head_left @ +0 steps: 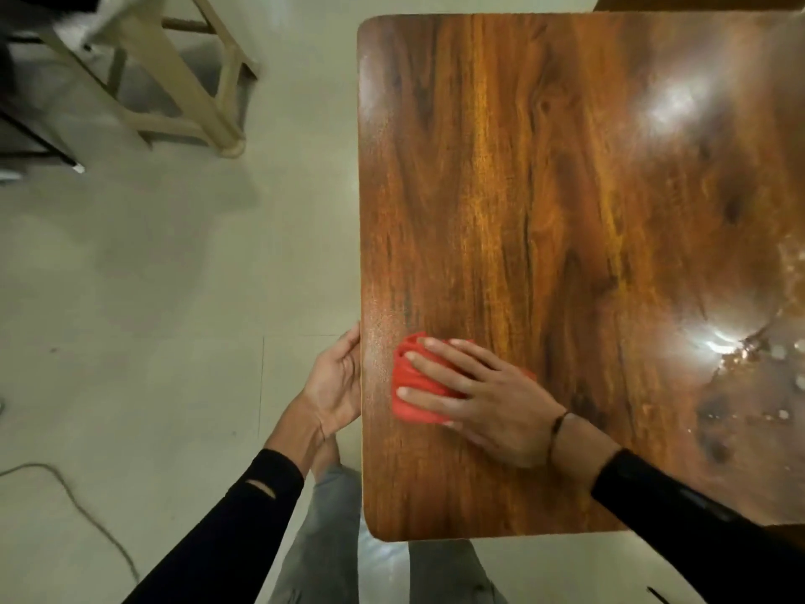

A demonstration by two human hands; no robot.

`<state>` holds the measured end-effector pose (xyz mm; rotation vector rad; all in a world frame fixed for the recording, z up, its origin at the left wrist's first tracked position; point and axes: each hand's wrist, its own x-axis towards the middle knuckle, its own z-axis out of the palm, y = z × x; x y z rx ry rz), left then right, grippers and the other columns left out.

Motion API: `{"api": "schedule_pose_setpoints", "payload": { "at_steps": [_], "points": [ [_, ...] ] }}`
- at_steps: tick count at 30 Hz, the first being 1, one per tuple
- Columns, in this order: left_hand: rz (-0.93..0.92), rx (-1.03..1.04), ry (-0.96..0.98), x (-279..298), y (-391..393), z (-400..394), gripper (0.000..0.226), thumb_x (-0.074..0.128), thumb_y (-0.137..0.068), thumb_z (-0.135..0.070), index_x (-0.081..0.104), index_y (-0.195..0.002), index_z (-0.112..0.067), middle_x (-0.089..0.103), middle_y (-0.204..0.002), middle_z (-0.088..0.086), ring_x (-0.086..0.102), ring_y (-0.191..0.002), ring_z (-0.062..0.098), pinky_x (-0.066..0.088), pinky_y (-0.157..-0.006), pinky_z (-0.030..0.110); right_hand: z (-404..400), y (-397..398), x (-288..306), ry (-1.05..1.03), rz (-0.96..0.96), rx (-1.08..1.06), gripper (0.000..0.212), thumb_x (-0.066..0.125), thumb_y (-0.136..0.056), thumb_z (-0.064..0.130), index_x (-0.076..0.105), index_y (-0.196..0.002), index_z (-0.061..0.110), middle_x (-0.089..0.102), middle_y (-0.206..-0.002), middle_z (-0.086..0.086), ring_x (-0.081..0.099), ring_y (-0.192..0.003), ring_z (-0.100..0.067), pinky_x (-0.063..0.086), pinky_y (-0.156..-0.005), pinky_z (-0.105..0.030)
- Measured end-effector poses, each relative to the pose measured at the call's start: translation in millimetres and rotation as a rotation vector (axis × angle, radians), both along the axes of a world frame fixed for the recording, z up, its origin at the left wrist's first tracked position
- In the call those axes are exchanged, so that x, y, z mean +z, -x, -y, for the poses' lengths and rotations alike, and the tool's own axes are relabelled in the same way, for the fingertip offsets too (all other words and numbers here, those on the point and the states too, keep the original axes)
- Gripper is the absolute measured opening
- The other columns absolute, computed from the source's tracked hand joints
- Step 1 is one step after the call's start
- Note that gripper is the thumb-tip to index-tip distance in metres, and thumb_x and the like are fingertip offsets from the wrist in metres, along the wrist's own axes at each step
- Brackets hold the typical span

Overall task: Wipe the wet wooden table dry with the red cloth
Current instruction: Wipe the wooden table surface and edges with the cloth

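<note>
A bunched-up red cloth is being pressed flat onto the shiny brown wooden table by the right hand. The cloth is lying near the table's left edge, in the part close to the person. Its long side is running from the near end of the table toward the far end, along that left edge. Folds are showing in the cloth where it is squashed up.

The right hand is being held open, with its fingers stretched out straight on top of the cloth and pointing toward the left edge. A thin dark band is being worn on that wrist.

The left hand is being held open too, just beside the table's left edge, with its palm turned toward the edge. Nothing is being held in it. Whether it is touching the edge cannot be told.

Water is lying in puddles and drops on the right side of the table, well apart from the cloth. Black sleeves are being worn on both arms. A pale plastic stool is standing on the light floor, far to the left.
</note>
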<state>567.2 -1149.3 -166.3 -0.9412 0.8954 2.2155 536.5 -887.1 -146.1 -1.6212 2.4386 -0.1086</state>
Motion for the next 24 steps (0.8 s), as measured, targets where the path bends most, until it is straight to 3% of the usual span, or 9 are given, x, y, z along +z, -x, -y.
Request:
{"api": "schedule_pose_setpoints", "payload": {
  "at_steps": [3,6,9,11,15,19,21,24],
  "points": [
    [0.032,0.016,0.042,-7,-16,-5,0.057,0.031,-0.112,-0.049,0.078,-0.131,-0.024,0.073,-0.133,0.014,0.071,-0.123,0.03,0.052,-0.114,0.05,-35,55,5,-0.022,0.035,-0.111,0.06,0.023,-0.115,0.051,0.01,-0.173,0.041,0.001,-0.182,-0.001,-0.005,-0.168,-0.027,-0.002,-0.134,-0.049],
    [0.015,0.033,0.057,-12,-31,-6,0.055,0.03,-0.114,-0.045,0.082,-0.123,-0.032,0.081,-0.114,0.002,0.078,-0.103,0.019,0.059,-0.101,0.041,-20,112,10,0.018,0.027,-0.3,0.059,0.027,-0.115,0.049,0.018,-0.172,0.037,0.007,-0.182,-0.004,0.0,-0.168,-0.029,0.007,-0.135,-0.052],
    [-0.008,0.067,0.07,-8,-46,-15,0.049,0.041,-0.107,-0.05,0.082,-0.123,-0.029,0.08,-0.112,0.003,0.077,-0.102,0.02,0.059,-0.101,0.042,32,123,13,0.04,-0.023,-0.43,0.061,0.034,-0.113,0.044,0.021,-0.172,0.034,0.015,-0.18,-0.01,0.009,-0.167,-0.034,0.017,-0.132,-0.058],
    [0.0,0.119,0.06,-5,-55,-24,0.05,0.041,-0.106,-0.051,0.082,-0.122,-0.026,0.079,-0.116,0.006,0.076,-0.105,0.023,0.06,-0.101,0.043,60,93,7,0.052,-0.073,-0.337,0.068,0.044,-0.11,0.039,0.018,-0.172,0.033,0.015,-0.18,-0.011,0.009,-0.167,-0.036,0.017,-0.132,-0.06],
    [0.084,0.179,-0.005,-2,-76,-35,0.059,0.042,-0.107,-0.054,0.082,-0.121,-0.014,0.072,-0.129,0.02,0.076,-0.11,0.032,0.065,-0.091,0.045,43,-34,-5,0.081,0.053,0.134,0.088,0.064,-0.102,0.042,0.014,-0.173,0.035,0.008,-0.181,-0.011,-0.003,-0.167,-0.036,-0.004,-0.134,-0.058],
    [0.073,0.132,-0.06,-5,-86,-35,0.069,0.034,-0.11,-0.06,0.073,-0.137,-0.009,0.066,-0.142,0.023,0.068,-0.127,0.036,0.058,-0.103,0.047,-16,-61,-4,-0.027,0.117,0.362,0.108,0.082,-0.088,0.043,0.017,-0.173,0.034,0.014,-0.179,-0.012,0.002,-0.166,-0.04,-0.011,-0.133,-0.055],
    [0.048,0.141,-0.054,-9,-86,-35,0.063,0.034,-0.111,-0.056,0.077,-0.131,-0.016,0.072,-0.134,0.017,0.072,-0.12,0.031,0.059,-0.1,0.046,-31,-31,-2,-0.039,0.071,0.378,0.1,0.074,-0.093,0.047,0.015,-0.173,0.038,0.013,-0.179,-0.009,0.003,-0.166,-0.037,-0.006,-0.132,-0.055],
    [-0.007,0.159,-0.041,-10,-84,-35,0.057,0.03,-0.113,-0.049,0.081,-0.125,-0.025,0.08,-0.121,0.007,0.078,-0.109,0.024,0.062,-0.092,0.04,-30,15,1,-0.014,0.046,0.164,0.065,0.034,-0.114,0.051,0.01,-0.173,0.04,0.007,-0.181,-0.006,0.0,-0.167,-0.033,0.002,-0.134,-0.053]
  ]
}}
